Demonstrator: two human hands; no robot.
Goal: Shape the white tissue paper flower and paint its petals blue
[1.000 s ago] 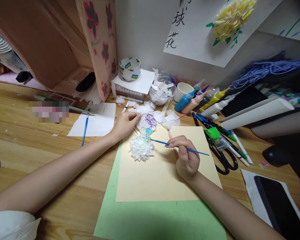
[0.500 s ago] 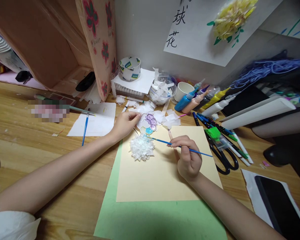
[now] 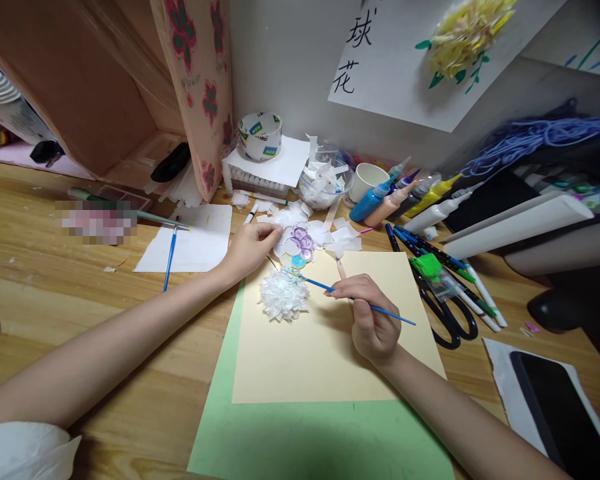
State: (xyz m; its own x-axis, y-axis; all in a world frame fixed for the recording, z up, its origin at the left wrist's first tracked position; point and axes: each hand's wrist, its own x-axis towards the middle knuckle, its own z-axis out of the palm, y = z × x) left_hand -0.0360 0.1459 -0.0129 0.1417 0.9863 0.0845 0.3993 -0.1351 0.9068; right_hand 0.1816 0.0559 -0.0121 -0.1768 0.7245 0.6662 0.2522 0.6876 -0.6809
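Right hand point(image 3: 376, 319) grips brush point(image 3: 319, 285), tip at 12 o'clock on white flower point(image 3: 283, 298); left hand point(image 3: 250, 252) pinches palette point(image 3: 288, 247) at 9 o'clock.

Plain grey wall point(image 3: 285, 67), wooden tabletop point(image 3: 35, 320) with visible grain, soft light

Our white flower point(image 3: 284, 297) has a touch of pale blue.
We have cream paper point(image 3: 300, 360) and green paper point(image 3: 300, 440), a blue brush point(image 3: 317, 285), purple and bright blue in our paint tray point(image 3: 286, 248), and dark flowers point(image 3: 210, 103) with red edges on our pink box point(image 3: 196, 133).
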